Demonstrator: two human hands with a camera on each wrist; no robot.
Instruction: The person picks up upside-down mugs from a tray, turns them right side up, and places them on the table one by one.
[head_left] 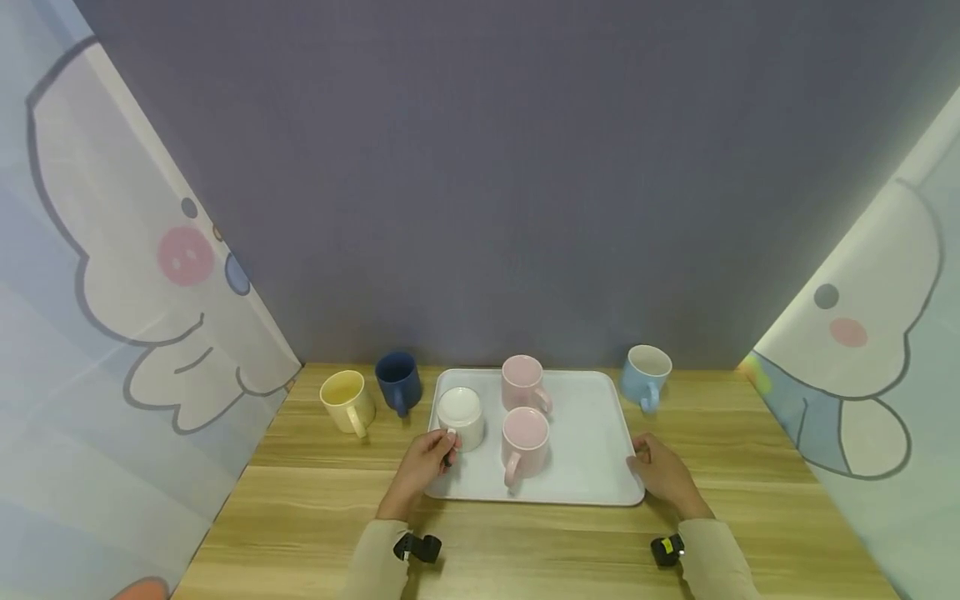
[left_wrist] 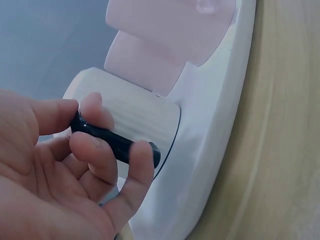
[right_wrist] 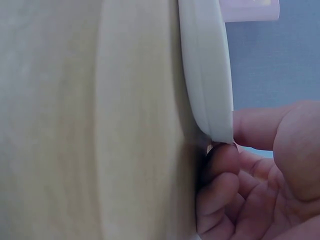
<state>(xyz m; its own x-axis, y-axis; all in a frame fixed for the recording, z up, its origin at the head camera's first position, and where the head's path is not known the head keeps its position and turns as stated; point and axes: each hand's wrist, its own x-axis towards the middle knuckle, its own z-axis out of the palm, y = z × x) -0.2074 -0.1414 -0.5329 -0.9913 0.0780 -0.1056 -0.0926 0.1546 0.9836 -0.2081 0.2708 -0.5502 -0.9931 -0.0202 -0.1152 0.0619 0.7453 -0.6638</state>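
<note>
In the head view, my left hand (head_left: 426, 463) pinches the black handle (left_wrist: 117, 145) of a white mug (head_left: 461, 421). This mug stands on the left part of a white tray (head_left: 585, 467) and appears upside down, its dark rim against the tray. At the tray's right edge, my right hand (head_left: 666, 477) grips the rim, thumb above and the other fingers curled below, as the right wrist view shows. Two pink mugs share the tray: a rear one (head_left: 521, 382) with its handle to the right, and a front one (head_left: 525, 446) with its handle toward me.
Left of the tray, a yellow mug (head_left: 348, 404) and a dark blue mug (head_left: 399, 383) stand on the wooden table (head_left: 525, 550). A light blue mug (head_left: 645, 377) is beyond the tray's right side. A grey wall (head_left: 517, 183) rises behind, with cartoon-printed panels at both sides.
</note>
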